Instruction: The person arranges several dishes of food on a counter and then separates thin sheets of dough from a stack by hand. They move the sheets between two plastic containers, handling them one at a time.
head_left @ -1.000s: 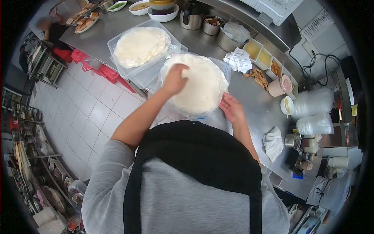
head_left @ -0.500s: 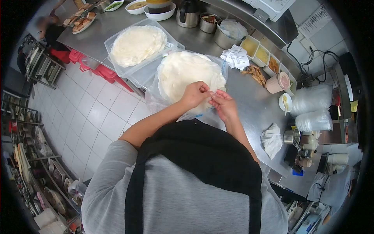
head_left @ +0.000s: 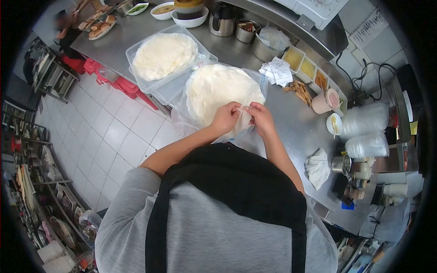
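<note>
A stack of thin, pale round sheets [head_left: 218,86] lies on clear plastic at the front edge of the steel counter. Over its near right part, my left hand [head_left: 226,118] and my right hand [head_left: 261,119] are closed, each pinching a bit of a pale sheet, which stretches between them slightly raised. Both hands are close together but apart. To the left, a clear plastic tub [head_left: 136,75] holds another pale round stack [head_left: 165,55].
Paper slips [head_left: 276,71], brown strips [head_left: 298,92], a pink container [head_left: 325,101] and a small white bowl [head_left: 333,123] stand to the right. A white cloth [head_left: 317,168] lies nearer. Bowls and a steel jug [head_left: 222,19] line the back. Another person [head_left: 67,34] is at far left.
My hands have moved slightly apart and a little lower, with the pale sheet now drawn up between them. The view has shifted slightly.
</note>
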